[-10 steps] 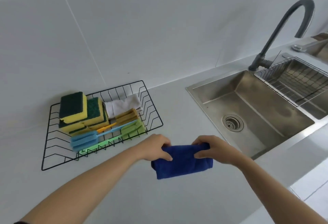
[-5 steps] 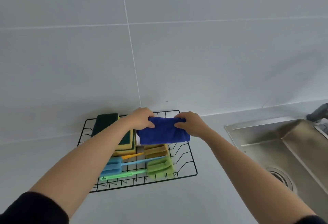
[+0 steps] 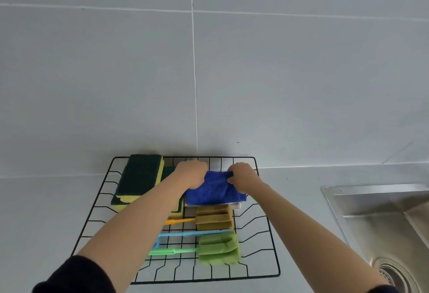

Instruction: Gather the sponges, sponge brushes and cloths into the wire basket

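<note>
Hands gripping blue cloth [image 3: 214, 190] — left hand [image 3: 193, 174] clamping its left end, right hand [image 3: 242, 177] its right, cloth resting on white cloth [image 3: 236, 205] inside wire basket [image 3: 267, 223], sponges [image 3: 139, 176] lying left of left hand, sponge brushes [image 3: 214, 232] lying nearer the body — below both wrists.

We are in a kitchen: a stainless steel sink [image 3: 383, 218] with a round drain [image 3: 392, 274] is set into the pale grey desk [image 3: 290, 190], backed by a grey tiled wall [image 3: 278, 72].
</note>
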A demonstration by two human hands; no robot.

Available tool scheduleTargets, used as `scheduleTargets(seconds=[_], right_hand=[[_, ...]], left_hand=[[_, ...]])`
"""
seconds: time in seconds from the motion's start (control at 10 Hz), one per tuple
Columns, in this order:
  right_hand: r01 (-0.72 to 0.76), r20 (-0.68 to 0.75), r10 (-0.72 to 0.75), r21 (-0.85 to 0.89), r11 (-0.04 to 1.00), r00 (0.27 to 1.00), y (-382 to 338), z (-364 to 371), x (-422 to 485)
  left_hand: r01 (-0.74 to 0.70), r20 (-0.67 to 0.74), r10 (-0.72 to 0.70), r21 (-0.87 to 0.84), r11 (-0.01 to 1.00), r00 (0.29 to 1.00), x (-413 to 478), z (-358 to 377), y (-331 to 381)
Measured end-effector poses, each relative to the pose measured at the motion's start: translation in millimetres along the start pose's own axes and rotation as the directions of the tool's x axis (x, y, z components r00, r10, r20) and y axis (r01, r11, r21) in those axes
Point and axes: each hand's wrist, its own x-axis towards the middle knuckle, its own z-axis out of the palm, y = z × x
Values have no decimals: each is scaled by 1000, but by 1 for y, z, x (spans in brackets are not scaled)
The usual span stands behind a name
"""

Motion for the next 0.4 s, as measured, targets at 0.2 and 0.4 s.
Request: scheduleTargets(seconds=[0.2,0.4], right_hand=[[-49,-19,48,-101,994,999,-6,12,1],[8,-104,-11,-29,1000,995,-7,2,-17]], left_hand=[[0,-104,18,168,986,994,-2,16,-2],[-20,-237,51,133,991,970,-18,6,-11]])
